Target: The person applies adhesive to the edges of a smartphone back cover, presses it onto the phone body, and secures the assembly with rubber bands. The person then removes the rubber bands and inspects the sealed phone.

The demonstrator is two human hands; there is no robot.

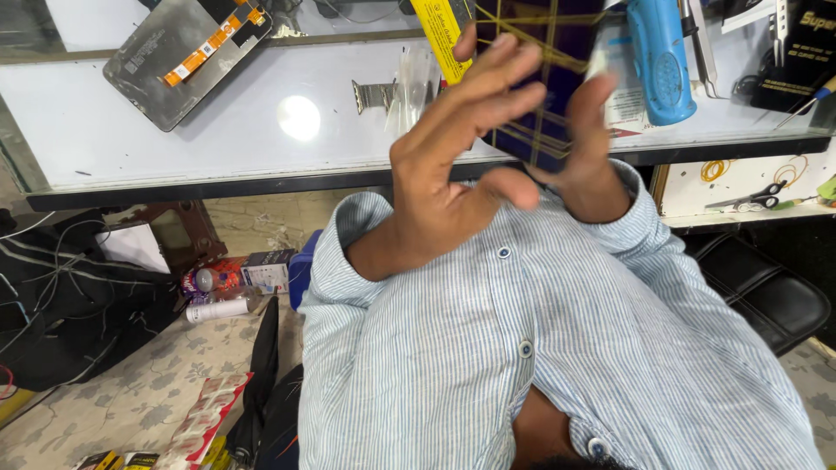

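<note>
Upright, rubber-banded dark panel (557, 78), long axis vertical, between open left hand (453, 165) and right hand (588, 165).

Shirt (453, 348) pale blue, white pinstripes; hair dryer (659, 57) blue.

White glass-topped counter (131, 130) w/ dark front edge runs across the top, a bright light glare (299, 117) on it. Below: pale floral-patterned floor (139, 383), black chair seat (771, 296) at right, open shelf (740, 187) under the counter's right end.
</note>
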